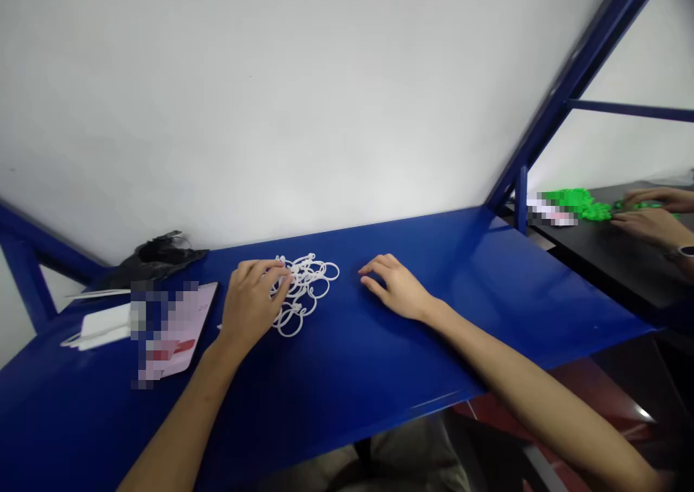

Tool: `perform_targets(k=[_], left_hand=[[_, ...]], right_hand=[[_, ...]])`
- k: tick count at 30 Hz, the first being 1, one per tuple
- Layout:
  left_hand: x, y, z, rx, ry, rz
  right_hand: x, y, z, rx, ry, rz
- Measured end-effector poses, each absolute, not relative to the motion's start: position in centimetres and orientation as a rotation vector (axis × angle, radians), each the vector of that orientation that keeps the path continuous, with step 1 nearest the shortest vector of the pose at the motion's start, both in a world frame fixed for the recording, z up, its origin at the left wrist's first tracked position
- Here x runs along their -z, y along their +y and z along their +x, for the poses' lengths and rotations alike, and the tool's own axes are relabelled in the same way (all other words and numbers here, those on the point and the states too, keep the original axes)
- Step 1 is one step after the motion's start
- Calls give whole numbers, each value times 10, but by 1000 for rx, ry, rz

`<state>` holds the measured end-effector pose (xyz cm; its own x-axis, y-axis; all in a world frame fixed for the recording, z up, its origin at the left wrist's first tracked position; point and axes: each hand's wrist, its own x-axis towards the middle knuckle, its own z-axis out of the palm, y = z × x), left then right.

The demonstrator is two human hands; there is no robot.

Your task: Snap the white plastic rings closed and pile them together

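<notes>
A loose heap of thin white plastic rings [317, 287], some with small knobs or clasps, lies on the blue table [347, 376]. My left hand [252, 297] reaches over the heap's left side, with its fingertips at the rings and a gap between thumb and fingers. Part of the heap is hidden behind that hand. To the right of the rings, my right hand [395, 286] rests low over the tabletop. Its fingers are loosely bent and apart, holding nothing.
Left of my left hand lie a pinkish phone-like slab [184, 326], partly blurred, and a white block with a cable [105, 326]. A crumpled black bag [163, 257] sits behind them. At right, beyond a blue frame post [520, 196], another person's hands [650, 221] handle green pieces [577, 201].
</notes>
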<state>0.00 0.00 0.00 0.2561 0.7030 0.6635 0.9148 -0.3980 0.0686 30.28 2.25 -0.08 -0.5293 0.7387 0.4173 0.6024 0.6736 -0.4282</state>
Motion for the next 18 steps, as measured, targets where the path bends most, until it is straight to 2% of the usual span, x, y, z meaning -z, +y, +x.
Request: perform_targets(k=[4,10,18], left_hand=[[-8,-12,22,1136,-1394,-2121],[-3,-31,69,1140,-1294,-2197],[-3,-35,74,1407,-1494,-2537]], right_hand=[[-2,6,288,-406,-2357,-958],[-7,-13,274,-667,-2249,-906],[-7,-10,282,-500,-2240,-834]])
